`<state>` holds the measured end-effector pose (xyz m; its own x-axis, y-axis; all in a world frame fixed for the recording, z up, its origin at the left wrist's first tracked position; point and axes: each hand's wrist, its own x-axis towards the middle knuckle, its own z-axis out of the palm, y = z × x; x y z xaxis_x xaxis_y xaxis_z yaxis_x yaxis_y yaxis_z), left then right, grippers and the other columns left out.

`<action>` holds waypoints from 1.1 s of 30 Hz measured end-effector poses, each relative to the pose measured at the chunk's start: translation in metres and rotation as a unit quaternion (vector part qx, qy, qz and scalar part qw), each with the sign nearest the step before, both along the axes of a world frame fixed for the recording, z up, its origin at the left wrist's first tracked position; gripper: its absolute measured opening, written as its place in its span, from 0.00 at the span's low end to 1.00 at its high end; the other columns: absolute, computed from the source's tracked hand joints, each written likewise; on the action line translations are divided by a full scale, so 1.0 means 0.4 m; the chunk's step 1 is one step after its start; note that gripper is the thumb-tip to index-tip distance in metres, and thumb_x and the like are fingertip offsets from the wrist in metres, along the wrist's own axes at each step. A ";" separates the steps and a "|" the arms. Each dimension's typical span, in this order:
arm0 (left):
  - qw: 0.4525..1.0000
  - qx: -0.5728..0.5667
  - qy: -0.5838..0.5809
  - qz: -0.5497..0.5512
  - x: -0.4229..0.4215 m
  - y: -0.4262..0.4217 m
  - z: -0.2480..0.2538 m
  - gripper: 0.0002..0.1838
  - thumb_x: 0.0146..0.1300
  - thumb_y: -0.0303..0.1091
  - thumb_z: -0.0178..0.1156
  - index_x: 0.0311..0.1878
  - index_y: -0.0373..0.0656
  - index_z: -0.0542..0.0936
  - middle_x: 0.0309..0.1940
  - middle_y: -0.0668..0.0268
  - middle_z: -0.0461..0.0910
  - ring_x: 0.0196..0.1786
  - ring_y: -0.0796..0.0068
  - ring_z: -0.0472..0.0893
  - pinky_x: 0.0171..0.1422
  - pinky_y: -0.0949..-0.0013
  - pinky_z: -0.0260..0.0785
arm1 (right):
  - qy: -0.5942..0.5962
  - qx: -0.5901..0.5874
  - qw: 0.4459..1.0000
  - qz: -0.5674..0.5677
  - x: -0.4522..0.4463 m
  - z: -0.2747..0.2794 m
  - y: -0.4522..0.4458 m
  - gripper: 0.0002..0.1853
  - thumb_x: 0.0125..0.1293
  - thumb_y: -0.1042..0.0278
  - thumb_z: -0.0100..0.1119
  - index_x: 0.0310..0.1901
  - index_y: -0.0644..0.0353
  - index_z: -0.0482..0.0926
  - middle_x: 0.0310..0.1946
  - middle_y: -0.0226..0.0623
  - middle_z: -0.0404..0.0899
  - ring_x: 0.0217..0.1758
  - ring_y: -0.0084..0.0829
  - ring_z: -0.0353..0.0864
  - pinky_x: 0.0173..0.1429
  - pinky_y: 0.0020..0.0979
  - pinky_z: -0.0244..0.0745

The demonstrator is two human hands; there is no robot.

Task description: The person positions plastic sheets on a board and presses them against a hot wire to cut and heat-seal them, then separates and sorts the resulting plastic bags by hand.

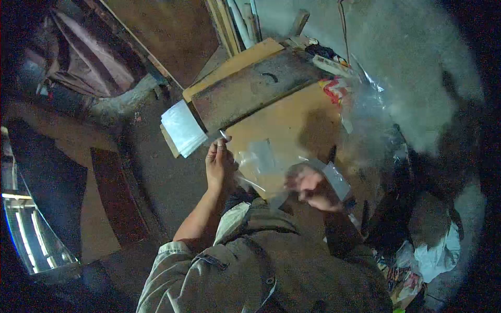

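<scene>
My left hand (220, 161) is raised near the left edge of a tan board (282, 122), its fingers pinched on a small white strip (225, 136). To the right, my right hand (313, 188) is smeared by motion over the board's near edge, and its fingers cannot be made out clearly. Beside it lies a clear plastic piece (337, 180). Between the hands, thin clear plastic bags (259, 159) rest on the board. A stack of whitish plastic sheets (183, 129) sits left of my left hand.
A dark worn plank (255, 86) lies across the far side of the board. Red and white packaging (333, 91) is at its right end. Crumpled white plastic (438, 253) sits at the lower right. A brown cloth (94, 52) hangs at the upper left.
</scene>
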<state>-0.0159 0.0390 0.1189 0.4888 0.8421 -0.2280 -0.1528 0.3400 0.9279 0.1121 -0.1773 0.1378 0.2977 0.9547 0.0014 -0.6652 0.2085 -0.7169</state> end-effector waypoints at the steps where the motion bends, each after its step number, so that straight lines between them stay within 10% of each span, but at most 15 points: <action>1: 1.000 -0.004 -0.007 0.003 0.001 0.002 0.008 0.11 0.69 0.46 0.52 0.41 0.50 0.76 0.15 0.79 0.60 0.15 0.87 0.57 0.18 0.79 0.49 | -0.018 0.004 1.000 0.016 -0.010 0.018 0.009 0.18 0.56 0.74 0.65 0.48 0.62 0.72 0.40 0.35 0.77 0.46 0.26 0.76 0.51 0.27 0.70; 4: 1.000 0.000 -0.031 -0.002 -0.004 0.035 -0.029 0.10 0.70 0.44 0.51 0.41 0.50 0.76 0.16 0.78 0.61 0.16 0.87 0.58 0.19 0.78 0.50 | -0.216 -0.232 0.934 0.166 -0.040 0.006 0.008 0.13 0.60 0.76 0.61 0.46 0.63 0.74 0.39 0.33 0.78 0.47 0.24 0.77 0.51 0.27 0.72; 7: 0.993 -0.086 0.029 0.070 -0.003 0.052 0.028 0.11 0.70 0.44 0.51 0.40 0.48 0.75 0.17 0.78 0.63 0.17 0.87 0.60 0.19 0.76 0.52 | -0.263 -0.100 0.940 0.194 -0.032 0.011 -0.002 0.11 0.60 0.79 0.59 0.45 0.63 0.74 0.38 0.36 0.78 0.46 0.27 0.77 0.50 0.28 0.72; 12: 1.000 0.022 0.007 0.009 -0.037 0.077 -0.056 0.13 0.70 0.44 0.51 0.45 0.46 0.75 0.22 0.72 0.69 0.21 0.84 0.67 0.23 0.77 0.58 | -0.003 -0.027 0.999 -0.034 -0.035 0.032 0.012 0.13 0.69 0.56 0.49 0.40 0.58 0.72 0.33 0.38 0.75 0.41 0.38 0.79 0.43 0.40 0.73; 20: 0.925 -0.326 -0.115 -0.157 -0.081 -0.075 -0.034 0.37 0.67 0.57 0.47 0.72 0.61 0.44 0.53 0.52 0.71 0.47 0.61 0.77 0.46 0.54 0.69 | 0.132 -0.054 0.977 -0.158 -0.030 0.048 0.078 0.12 0.70 0.60 0.50 0.50 0.52 0.75 0.42 0.36 0.78 0.37 0.33 0.82 0.40 0.33 0.78; 27: 0.921 -0.328 -0.196 -0.083 -0.110 -0.065 0.008 0.41 0.63 0.21 0.52 0.71 0.69 0.46 0.39 0.58 0.74 0.31 0.69 0.76 0.38 0.64 0.70 | 0.029 -0.193 0.956 -0.219 -0.033 0.041 0.100 0.13 0.66 0.56 0.55 0.49 0.49 0.73 0.36 0.27 0.77 0.36 0.25 0.77 0.37 0.29 0.72; 33: 0.950 -0.266 -0.162 -0.025 -0.131 0.002 0.034 0.34 0.64 0.29 0.52 0.71 0.63 0.53 0.33 0.71 0.71 0.26 0.82 0.69 0.30 0.74 0.66 | 0.145 -0.091 0.963 -0.207 0.012 -0.007 0.054 0.11 0.65 0.64 0.56 0.48 0.53 0.76 0.36 0.28 0.77 0.36 0.22 0.75 0.38 0.26 0.70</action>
<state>-0.0682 0.0397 0.1327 0.6427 0.6236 -0.4451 -0.3729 0.7621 0.5292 0.1170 -0.1559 0.1350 0.6150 0.7315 -0.2945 -0.7302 0.3874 -0.5627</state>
